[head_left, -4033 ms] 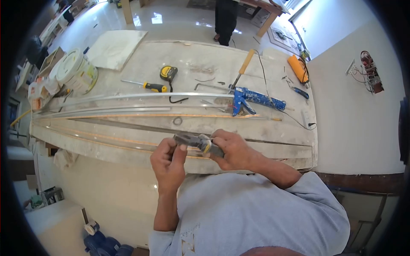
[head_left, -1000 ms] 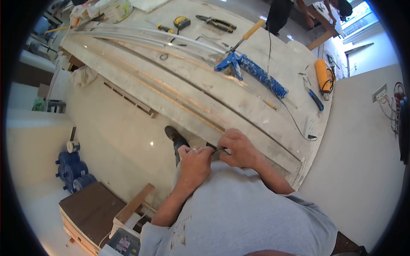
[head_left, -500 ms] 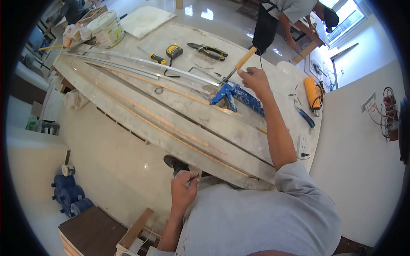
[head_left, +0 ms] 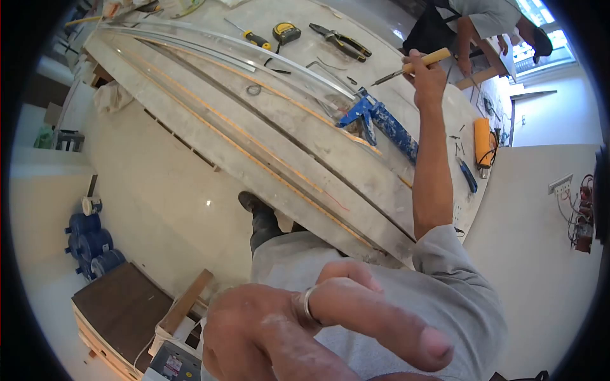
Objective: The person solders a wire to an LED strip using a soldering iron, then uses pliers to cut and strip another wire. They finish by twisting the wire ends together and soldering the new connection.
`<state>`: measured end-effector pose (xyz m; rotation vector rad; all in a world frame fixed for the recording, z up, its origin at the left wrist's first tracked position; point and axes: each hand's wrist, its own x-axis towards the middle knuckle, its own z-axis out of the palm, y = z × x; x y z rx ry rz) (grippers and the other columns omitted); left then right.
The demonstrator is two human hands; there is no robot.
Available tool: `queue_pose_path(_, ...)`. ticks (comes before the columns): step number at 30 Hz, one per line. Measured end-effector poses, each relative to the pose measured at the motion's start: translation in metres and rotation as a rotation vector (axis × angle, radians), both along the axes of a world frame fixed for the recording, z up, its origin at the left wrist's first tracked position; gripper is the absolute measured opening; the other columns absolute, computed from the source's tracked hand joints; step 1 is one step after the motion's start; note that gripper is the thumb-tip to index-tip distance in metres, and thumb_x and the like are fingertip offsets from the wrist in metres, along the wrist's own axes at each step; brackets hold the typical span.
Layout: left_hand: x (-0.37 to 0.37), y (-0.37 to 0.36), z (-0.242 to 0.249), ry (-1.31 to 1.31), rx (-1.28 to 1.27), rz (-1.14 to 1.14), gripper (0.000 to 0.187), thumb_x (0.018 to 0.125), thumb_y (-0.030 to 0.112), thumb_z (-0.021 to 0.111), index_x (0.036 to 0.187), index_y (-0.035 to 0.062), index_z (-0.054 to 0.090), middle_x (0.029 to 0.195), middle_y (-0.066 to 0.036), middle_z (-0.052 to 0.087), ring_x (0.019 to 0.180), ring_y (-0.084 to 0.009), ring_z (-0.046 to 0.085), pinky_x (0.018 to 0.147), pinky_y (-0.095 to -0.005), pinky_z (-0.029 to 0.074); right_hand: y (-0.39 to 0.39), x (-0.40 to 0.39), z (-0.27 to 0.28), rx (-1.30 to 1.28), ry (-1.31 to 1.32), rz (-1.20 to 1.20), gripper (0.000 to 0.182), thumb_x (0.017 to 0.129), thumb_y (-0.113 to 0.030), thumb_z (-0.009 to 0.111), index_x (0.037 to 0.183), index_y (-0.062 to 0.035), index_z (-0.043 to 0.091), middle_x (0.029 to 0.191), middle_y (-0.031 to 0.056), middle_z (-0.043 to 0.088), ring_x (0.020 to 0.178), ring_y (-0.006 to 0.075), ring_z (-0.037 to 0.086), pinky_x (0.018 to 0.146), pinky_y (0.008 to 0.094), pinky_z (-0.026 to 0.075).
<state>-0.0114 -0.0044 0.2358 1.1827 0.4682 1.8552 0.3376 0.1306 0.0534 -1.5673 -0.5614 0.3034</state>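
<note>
My right hand (head_left: 427, 79) grips a soldering iron (head_left: 437, 57) by its wooden handle, above the far side of the worktable. Its metal tip points left, just above a paint-spattered blue caulking gun (head_left: 384, 120). Close to the camera, my left hand (head_left: 286, 324) looms large over my shirt, with a ring on one finger. One of its fingers stretches to the right; no object shows in it. LED strips (head_left: 254, 168) and aluminium channels (head_left: 254, 54) run lengthwise along the table. A thin red wire (head_left: 337, 202) sticks out from one strip's end.
Pliers (head_left: 341, 42), a tape measure (head_left: 286, 33) and a screwdriver (head_left: 251, 36) lie on the table's far side. At right are an orange heat gun (head_left: 484, 143) and a blue utility knife (head_left: 467, 175). Another person (head_left: 473, 32) bends over a bench behind.
My right hand has lifted the soldering iron away from the caulking gun and swung it nearly level. My left hand has come up from my waist close to the camera. The view has shifted.
</note>
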Motion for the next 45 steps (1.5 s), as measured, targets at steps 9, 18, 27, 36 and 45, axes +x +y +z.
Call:
queue_pose_path(9,-0.064,0.198,-0.115,0.189,-0.083,-0.922,0.006,0.096,-0.001,0.048,0.099,-0.0022,0.053,0.121,-0.033,0.058,0.076,-0.02,0.063,0.065,-0.0252,0.049,-0.112,-0.005,0.036,0.274,0.302,0.035,0.038,0.101,-0.031,0.056,0.123,0.0001,0.056,0.111,0.0093,0.066,0.104,0.0155,0.059,0.081,0.0279,0.047)
queue_pose_path(18,-0.018,0.337,-0.255,1.016,-0.261,-0.29,0.029,0.084,0.007,0.067,0.11,-0.0036,0.065,0.082,-0.007,0.063,0.068,-0.0145,0.056,0.065,-0.0283,0.047,-0.231,-0.078,-0.007,0.644,0.612,-0.127,0.034,0.096,-0.011,0.063,0.124,0.0061,0.052,0.125,0.0126,0.054,0.12,0.0255,0.054,0.105,0.0383,0.05)
queue_pose_path(27,-0.003,0.324,-0.261,1.622,0.159,0.052,0.033,0.076,0.02,0.079,0.1,-0.001,0.071,0.083,-0.016,0.069,0.077,-0.0248,0.068,0.073,-0.0358,0.053,-0.284,-0.118,-0.015,0.632,0.644,-0.153,0.029,0.095,-0.01,0.063,0.119,0.004,0.057,0.119,0.0115,0.06,0.113,0.0248,0.06,0.099,0.0336,0.054)
queue_pose_path(36,-0.027,0.279,-0.198,1.279,-0.312,-0.464,0.01,0.082,0.004,0.069,0.091,-0.0008,0.065,0.075,0.002,0.054,0.073,-0.0081,0.051,0.065,-0.0227,0.041,-0.283,-0.119,-0.023,0.647,0.733,-0.048,0.014,0.094,-0.007,0.063,0.106,0.0009,0.063,0.11,0.0114,0.066,0.112,0.0256,0.061,0.099,0.0356,0.054)
queue_pose_path(45,-0.105,0.075,-0.219,0.505,-0.878,-1.045,0.032,0.089,0.007,0.068,0.118,0.0,0.061,0.096,-0.004,0.064,0.081,-0.0107,0.058,0.072,-0.0252,0.048,-0.284,-0.123,-0.035,0.637,0.84,0.107,0.015,0.094,-0.003,0.062,0.108,0.0014,0.06,0.114,0.0165,0.063,0.113,0.0279,0.062,0.102,0.0386,0.055)
